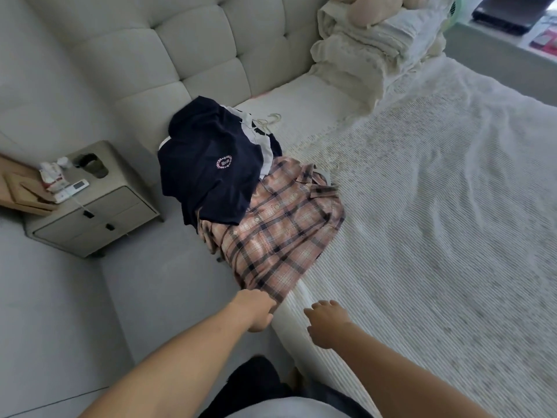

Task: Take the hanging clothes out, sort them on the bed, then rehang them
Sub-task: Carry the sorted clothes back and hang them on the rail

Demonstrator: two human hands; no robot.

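Observation:
A pink plaid shirt [280, 227] lies across the near edge of the bed [437, 236], its hem hanging toward me. My left hand [256, 309] is closed on that hem at the bed's edge. My right hand [327, 321] hovers just right of it over the mattress side, fingers apart and holding nothing. Behind the plaid shirt a navy T-shirt [211, 173] with a round pink logo lies on top of a white garment [265, 149]. Pale hangers [269, 120] stick out behind the pile.
A grey nightstand [99, 212] with a remote, a cup and boxes stands left of the bed. The tufted headboard [180, 49] runs behind. Folded cream blankets [373, 52] and a plush toy sit at the bed's head.

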